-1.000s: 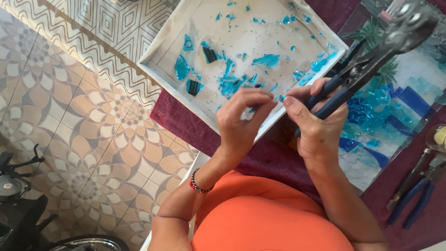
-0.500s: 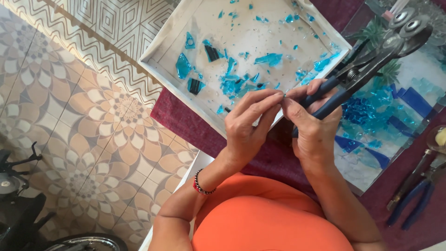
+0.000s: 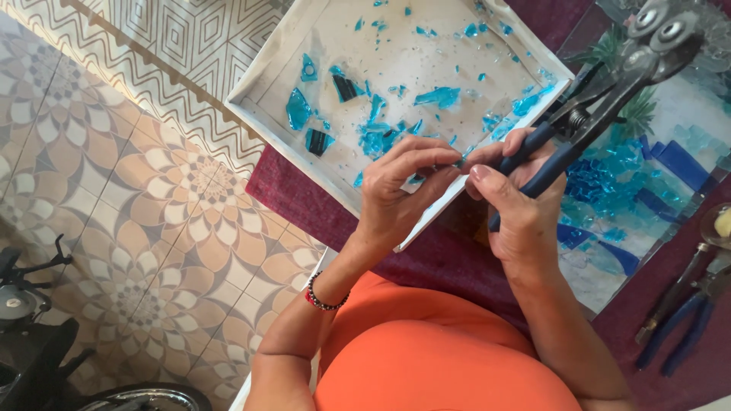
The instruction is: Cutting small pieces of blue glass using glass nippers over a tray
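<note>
the left hand (image 3: 396, 194) is pinched shut, thumb and forefinger meeting the right hand's (image 3: 518, 202) fingertips over the near edge of the white tray (image 3: 266, 72), probably on a small glass chip, though it is too small to see. since a second ago the fingers have drawn closer and the wheeled nippers (image 3: 601, 99), gripped by their blue handles in the closed right hand, have tilted up toward the mosaic panel (image 3: 655, 175). blue glass shards (image 3: 381, 137) lie scattered in the tray, so the chip seems freshly cut.
</note>
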